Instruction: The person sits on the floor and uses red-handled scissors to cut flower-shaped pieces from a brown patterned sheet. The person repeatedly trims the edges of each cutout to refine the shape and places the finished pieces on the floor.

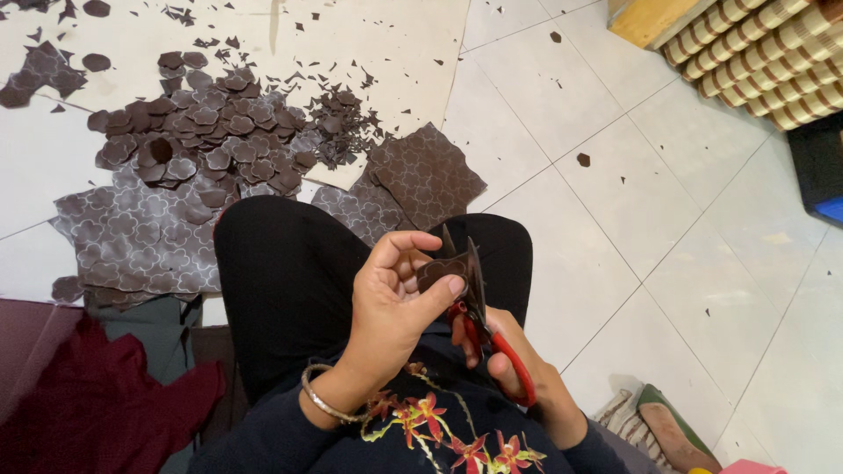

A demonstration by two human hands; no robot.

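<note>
Green shoe (672, 427), striped mat (764, 53).

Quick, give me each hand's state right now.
Left hand: closed, pinching a small brown fabric piece.
Right hand: closed on red-handled scissors.

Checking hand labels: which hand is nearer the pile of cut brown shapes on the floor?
Left. The left hand pinches a brown piece on the pile's side; the right hand grips red scissors farther away.

No packages, labels, signs or screens show anywhere in this view
</note>
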